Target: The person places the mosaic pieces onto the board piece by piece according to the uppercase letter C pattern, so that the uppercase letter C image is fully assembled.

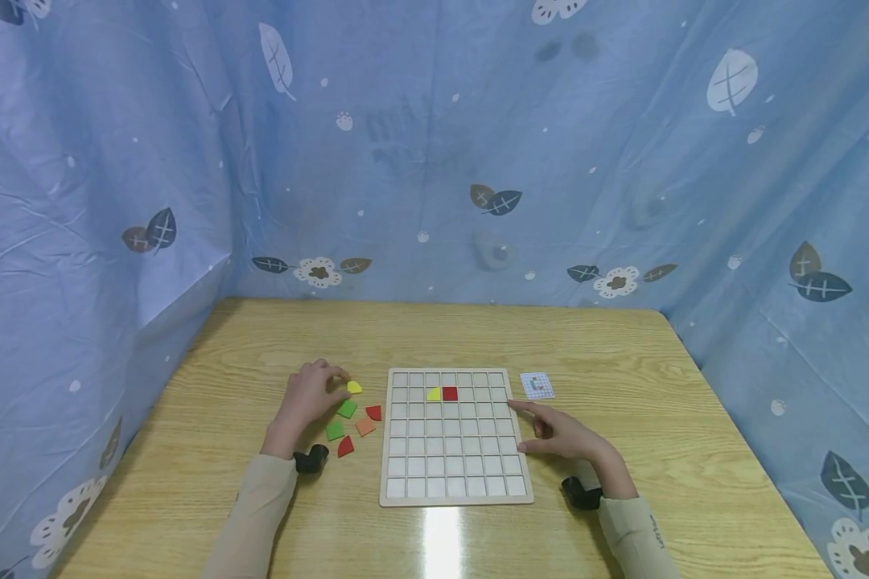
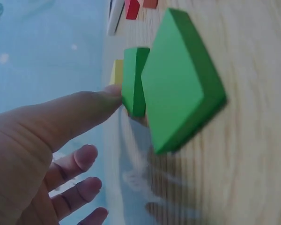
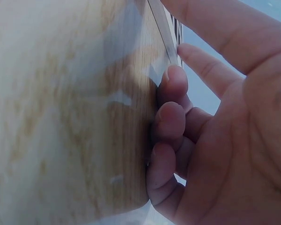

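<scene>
Piece (image 1: 356, 388), yellow, left of board (image 1: 454, 445): we judged pickup in hand, lift needed next; left hand (image 1: 310, 396), grip on it unclear; right hand (image 1: 569, 439), thumb and forefinger apart.

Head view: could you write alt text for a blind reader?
A person's left hand is at a loose yellow piece, near green, red and orange pieces on a wooden table. The right hand touches the edge of a gridded board holding a yellow quarter-circle and a red square. A small card lies to its right; a blue curtain hangs behind.
</scene>
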Demonstrator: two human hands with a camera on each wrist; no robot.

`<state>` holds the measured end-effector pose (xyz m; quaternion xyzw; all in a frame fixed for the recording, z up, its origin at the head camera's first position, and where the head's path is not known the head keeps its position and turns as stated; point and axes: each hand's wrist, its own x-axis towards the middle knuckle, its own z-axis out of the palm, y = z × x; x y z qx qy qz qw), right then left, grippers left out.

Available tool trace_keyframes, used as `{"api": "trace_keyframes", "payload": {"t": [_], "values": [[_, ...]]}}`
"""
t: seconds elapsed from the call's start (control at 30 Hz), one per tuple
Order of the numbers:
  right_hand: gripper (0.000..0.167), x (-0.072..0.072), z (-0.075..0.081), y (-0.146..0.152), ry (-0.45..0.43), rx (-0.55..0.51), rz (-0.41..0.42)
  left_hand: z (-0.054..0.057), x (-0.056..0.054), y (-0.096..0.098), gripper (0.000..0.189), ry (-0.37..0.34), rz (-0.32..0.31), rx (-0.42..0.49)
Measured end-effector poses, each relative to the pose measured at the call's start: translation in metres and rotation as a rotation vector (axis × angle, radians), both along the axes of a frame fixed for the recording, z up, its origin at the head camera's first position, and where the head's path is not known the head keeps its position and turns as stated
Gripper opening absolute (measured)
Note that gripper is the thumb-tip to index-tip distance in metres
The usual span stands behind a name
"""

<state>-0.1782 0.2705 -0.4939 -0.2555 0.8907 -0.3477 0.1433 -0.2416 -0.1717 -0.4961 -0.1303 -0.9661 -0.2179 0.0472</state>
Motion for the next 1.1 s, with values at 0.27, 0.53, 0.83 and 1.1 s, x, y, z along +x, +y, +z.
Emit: {"api": "trace_keyframes", "payload": {"t": [0.27, 0.53, 0.83, 1.1], "values": [[0.069, 0.0, -0.001, 0.0, 0.003, -0.004, -0.001, 0.005, 0.002, 0.009, 0.027, 0.007, 0.008, 0.028], [0.07, 0.0, -0.002, 0.0, -0.005, -0.005, -0.008, 0.007, 0.004, 0.023, 0.027, 0.043, -0.025, 0.045], [0.069, 0.001, 0.0, 0.0, -0.005, -0.011, -0.001, 0.009, 0.008, 0.045, 0.025, 0.047, -0.044, 0.037], [0.069, 0.0, -0.002, 0.001, -0.002, -0.007, -0.001, 0.01, 0.012, 0.063, 0.025, 0.063, -0.066, 0.062]]}}
